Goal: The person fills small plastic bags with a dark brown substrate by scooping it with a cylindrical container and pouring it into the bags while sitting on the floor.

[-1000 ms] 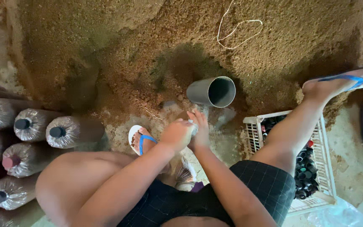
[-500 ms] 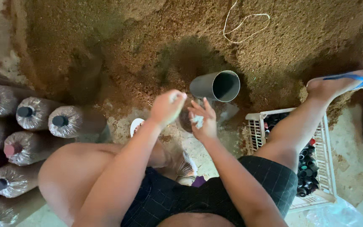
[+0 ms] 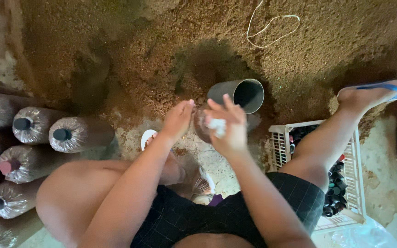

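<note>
Head view: small white wad [image 3: 217, 126] pinched in right hand [image 3: 228, 128], above the floor beside grey pipe [image 3: 237, 94]; left hand [image 3: 178, 120] loosely closed, contents unclear; likely soft, light; best held by fingertips.

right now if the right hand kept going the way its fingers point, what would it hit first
Probably the open grey plastic pipe lying in the brown sawdust heap; the right hand fingers point up toward its rim, though depth is unclear.

Bare arms and legs; dark checked shorts [image 3: 295, 202] with thin pale lines; white flip-flops [image 3: 382, 87] with blue straps.
</note>
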